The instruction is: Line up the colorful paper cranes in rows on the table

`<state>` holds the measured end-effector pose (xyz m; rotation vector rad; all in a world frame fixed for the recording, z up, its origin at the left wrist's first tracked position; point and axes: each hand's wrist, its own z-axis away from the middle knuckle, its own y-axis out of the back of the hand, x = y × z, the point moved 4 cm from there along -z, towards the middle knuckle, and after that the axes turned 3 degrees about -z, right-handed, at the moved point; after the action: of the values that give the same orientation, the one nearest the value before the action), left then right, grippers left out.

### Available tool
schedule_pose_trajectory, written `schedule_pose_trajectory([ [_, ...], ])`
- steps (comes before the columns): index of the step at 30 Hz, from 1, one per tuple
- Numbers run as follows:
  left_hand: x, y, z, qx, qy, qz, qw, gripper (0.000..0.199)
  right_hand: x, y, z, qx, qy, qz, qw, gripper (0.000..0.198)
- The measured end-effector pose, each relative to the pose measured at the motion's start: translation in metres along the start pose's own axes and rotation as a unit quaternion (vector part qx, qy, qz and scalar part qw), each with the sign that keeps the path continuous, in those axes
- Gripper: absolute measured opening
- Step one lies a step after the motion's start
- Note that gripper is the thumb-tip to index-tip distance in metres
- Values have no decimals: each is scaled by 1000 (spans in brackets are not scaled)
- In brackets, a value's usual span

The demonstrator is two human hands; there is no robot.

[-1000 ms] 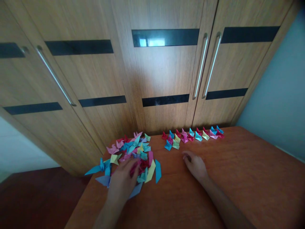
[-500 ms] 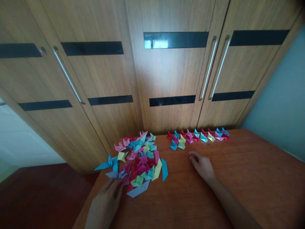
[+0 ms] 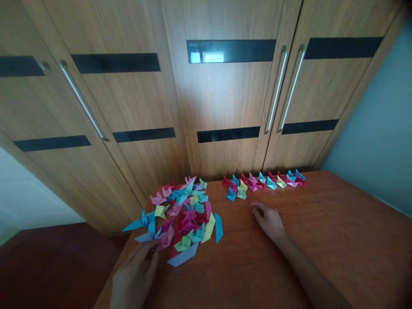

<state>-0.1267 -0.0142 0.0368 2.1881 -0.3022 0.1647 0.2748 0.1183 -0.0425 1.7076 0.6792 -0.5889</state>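
My left hand (image 3: pixel 137 270) is at the near left of a loose heap of folded paper pieces. Its thumb and fingertips pinch the edge of a pink origami piece (image 3: pixel 167 237), which tilts up a little. A blue paper crane (image 3: pixel 144 219) and a lilac folded strip (image 3: pixel 144 237) lie just beyond these fingers. Green origami (image 3: pixel 183 243) and a lavender strip (image 3: pixel 183 256) are to the right. My right hand (image 3: pixel 269 222) rests on the table with its fingers curled and nothing visible in them, just short of the rows of small origami pieces (image 3: pixel 253 184).
The brown wooden table (image 3: pixel 322 240) backs onto a wooden wardrobe (image 3: pixel 225 98) with metal handles (image 3: pixel 291 88). A blue strip (image 3: pixel 219 227) and a yellow strip (image 3: pixel 209 227) edge the heap's right side. A pale blue wall (image 3: pixel 370 128) stands at right; the dark floor (image 3: pixel 64 257) shows at left.
My left fingers have closed on the pink origami piece and tipped it up slightly. The right hand stays put on the table. The whole view has shifted a little.
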Motion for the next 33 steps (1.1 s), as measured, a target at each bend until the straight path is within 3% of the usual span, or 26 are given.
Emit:
schedule_pose_trajectory([
  [6, 43, 0, -27, 21, 76, 137, 987, 21, -10, 4, 2, 13, 0, -61, 998, 26],
  [9, 76, -13, -47, -4, 38, 202, 979, 18, -22, 3, 5, 11, 26, -155, 987, 24],
  [13, 116, -32, -74, -31, -24, 231, 972, 13, -45, -2, 11, -41, 43, -286, 956, 28],
  [18, 148, -59, -89, -81, -83, 245, 962, 15, -71, -1, 22, -98, 29, -379, 920, 35],
  [24, 159, -81, -76, -127, -120, 298, 938, 23, -77, -2, 22, -91, 23, -400, 911, 33],
  [29, 151, -85, -66, -146, -48, 355, 922, 19, -74, -11, 22, -125, 17, -405, 906, 25],
  [33, 147, -88, -65, -154, -9, 378, 913, 16, -76, -11, 23, -116, 31, -404, 907, 20],
])
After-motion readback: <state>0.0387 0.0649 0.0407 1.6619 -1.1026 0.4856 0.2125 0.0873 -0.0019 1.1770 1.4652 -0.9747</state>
